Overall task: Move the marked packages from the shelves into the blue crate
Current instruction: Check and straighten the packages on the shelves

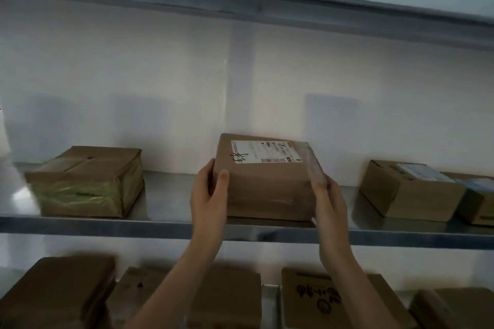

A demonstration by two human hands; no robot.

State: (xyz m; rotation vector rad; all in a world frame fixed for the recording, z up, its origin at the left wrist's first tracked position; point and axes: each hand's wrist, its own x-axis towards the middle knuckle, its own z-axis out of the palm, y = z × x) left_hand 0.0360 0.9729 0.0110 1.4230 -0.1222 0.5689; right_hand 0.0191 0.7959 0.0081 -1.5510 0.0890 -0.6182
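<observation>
Fingers of left hand (209, 195) and right hand (327, 203) clasping opposite sides of the marked box (267, 181), near the shelf (171, 227) front edge. Not yet lifted away; blue crate out of view. Taped parcel (85, 181) well left, plain boxes (409, 189) right, nothing blocking.

Marked package (264, 184) mid-shelf (165, 227), left hand (209, 195) and right hand (330, 200) at its sides, taped box (88, 181) left, two boxes (409, 189) right, more boxes (53, 291) on the shelf below

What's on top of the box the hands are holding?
On the box is a white shipping label with a black pen mark beside it. Its underside is hidden.
</observation>
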